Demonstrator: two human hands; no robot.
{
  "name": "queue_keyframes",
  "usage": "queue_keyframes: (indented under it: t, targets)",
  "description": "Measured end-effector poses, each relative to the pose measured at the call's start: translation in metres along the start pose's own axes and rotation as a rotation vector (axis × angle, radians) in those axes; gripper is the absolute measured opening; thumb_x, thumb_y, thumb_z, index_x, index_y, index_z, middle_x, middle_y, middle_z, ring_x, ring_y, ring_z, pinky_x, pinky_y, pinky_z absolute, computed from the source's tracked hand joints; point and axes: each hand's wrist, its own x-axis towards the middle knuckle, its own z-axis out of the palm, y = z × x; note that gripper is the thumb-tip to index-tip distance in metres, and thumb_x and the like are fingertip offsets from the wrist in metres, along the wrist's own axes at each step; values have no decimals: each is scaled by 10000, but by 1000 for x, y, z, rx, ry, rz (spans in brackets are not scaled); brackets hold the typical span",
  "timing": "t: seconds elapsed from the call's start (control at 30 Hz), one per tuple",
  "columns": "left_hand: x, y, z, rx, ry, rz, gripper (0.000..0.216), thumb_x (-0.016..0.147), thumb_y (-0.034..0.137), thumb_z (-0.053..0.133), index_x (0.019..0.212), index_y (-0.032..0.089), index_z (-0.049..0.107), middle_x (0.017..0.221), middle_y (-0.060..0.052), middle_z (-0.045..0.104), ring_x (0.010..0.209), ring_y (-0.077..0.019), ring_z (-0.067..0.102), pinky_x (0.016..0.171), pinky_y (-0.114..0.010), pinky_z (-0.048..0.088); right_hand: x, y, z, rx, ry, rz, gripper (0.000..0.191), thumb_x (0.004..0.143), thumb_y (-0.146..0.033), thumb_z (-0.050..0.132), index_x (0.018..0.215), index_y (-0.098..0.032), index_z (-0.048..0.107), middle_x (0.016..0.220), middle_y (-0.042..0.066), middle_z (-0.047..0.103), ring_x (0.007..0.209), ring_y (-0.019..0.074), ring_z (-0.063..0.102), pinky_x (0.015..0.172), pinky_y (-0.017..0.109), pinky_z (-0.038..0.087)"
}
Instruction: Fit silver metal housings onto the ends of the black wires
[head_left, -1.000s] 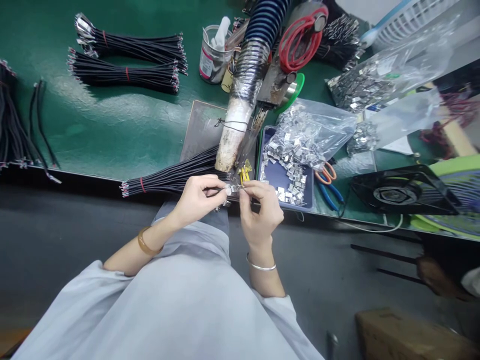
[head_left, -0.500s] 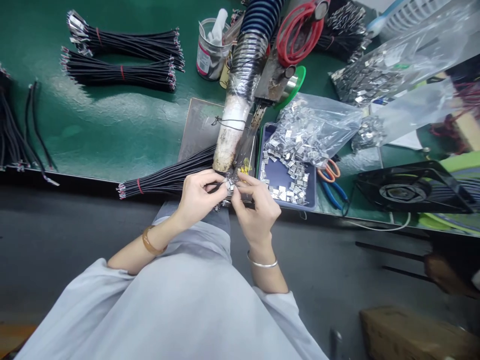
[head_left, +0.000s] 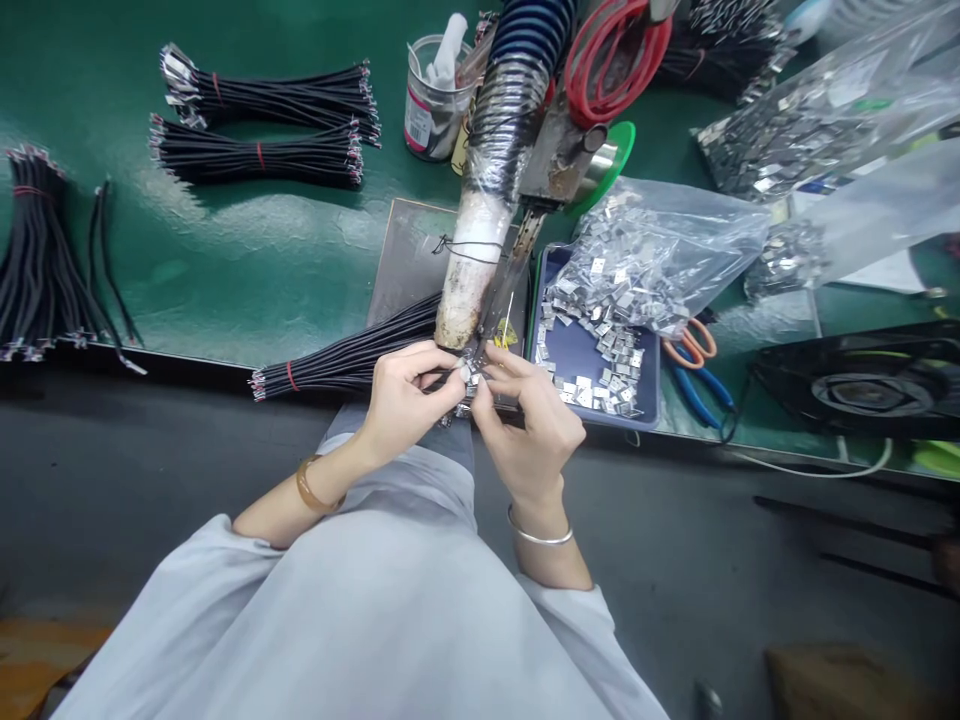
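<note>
My left hand [head_left: 412,398] is closed in a pinch, with a dark cable partly visible between thumb and fingers. Facing it, my right hand [head_left: 534,425] pinches a small silver metal connector [head_left: 471,377] at its fingertips. The fingers cover most of both parts. Right above the fingertips are the soiled end of a white-wrapped hose [head_left: 469,260] and the slim metal rod of a mounted soldering tool [head_left: 525,235]. A tied bundle of black cables [head_left: 330,358] lies beside my left hand, its far end under the hose.
A blue tray [head_left: 651,395] of metal connectors, partly under a plastic bag [head_left: 712,235], stands right of my hands. Orange-and-blue-handled pliers [head_left: 697,375] and a black fan [head_left: 870,385] are further right. More cable bundles [head_left: 259,160] and a tub [head_left: 427,110] stand behind.
The view has shifted slightly left, so the bench things appear further right and more of the left cable bundle shows. Both hands keep nearly the same pinch at the same spot.
</note>
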Motion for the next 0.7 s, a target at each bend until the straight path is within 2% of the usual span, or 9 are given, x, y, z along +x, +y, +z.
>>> queue_keyframes:
  t: [0.2, 0.37, 0.47, 0.53, 0.57, 0.63, 0.7]
  targets:
    - [-1, -1, -1, 68, -58, -17, 152, 802, 157, 646, 672, 160, 725, 575, 43, 504, 522, -80, 402, 510, -232, 310, -2, 3, -2, -15, -35, -14, 198, 895, -69, 662, 843, -231, 563, 1064, 94, 816, 878, 169, 807, 779, 255, 656]
    - [-2, 0, -2, 123, -80, 23, 177, 820, 163, 632, 665, 161, 717, 561, 44, 496, 510, -82, 401, 505, -235, 310, -3, 3, -3, -8, -38, 12, 178, 921, -105, 648, 849, -247, 568, 1044, 67, 817, 870, 181, 807, 747, 287, 660]
    - [-8, 1, -5, 142, -202, 49, 186, 838, 176, 637, 671, 164, 717, 558, 31, 544, 510, -91, 459, 512, -232, 362, -8, 4, -4, 60, 0, 111, 119, 952, -140, 630, 914, -248, 596, 997, 52, 819, 882, 191, 810, 722, 289, 655]
    - [-13, 1, -9, 129, -261, 63, 156, 852, 206, 669, 713, 166, 729, 623, 1, 639, 553, -110, 553, 544, -231, 442, -13, 7, -5, 130, 78, 210, 71, 977, -176, 613, 966, -244, 597, 947, 35, 816, 782, 179, 807, 681, 281, 644]
    - [-15, 1, -13, 130, -242, 80, 138, 861, 224, 687, 743, 169, 734, 674, -16, 683, 592, -124, 599, 573, -238, 482, -15, 9, -6, 155, 122, 248, 53, 987, -192, 605, 976, -243, 593, 907, 20, 809, 696, 162, 791, 642, 267, 629]
    - [-17, 1, -23, 199, -106, 152, 125, 893, 262, 700, 809, 180, 742, 775, -42, 736, 691, -156, 662, 667, -273, 541, -17, 13, -8, 152, 182, 279, 49, 994, -211, 599, 959, -243, 590, 785, -22, 771, 536, 124, 721, 547, 229, 567]
    - [-15, -1, -37, 386, 64, 234, 139, 927, 313, 692, 890, 196, 758, 893, -68, 756, 848, -203, 691, 821, -343, 551, -17, 15, -10, 75, 133, 248, 74, 981, -205, 619, 919, -240, 599, 695, -46, 719, 465, 102, 648, 491, 211, 498]
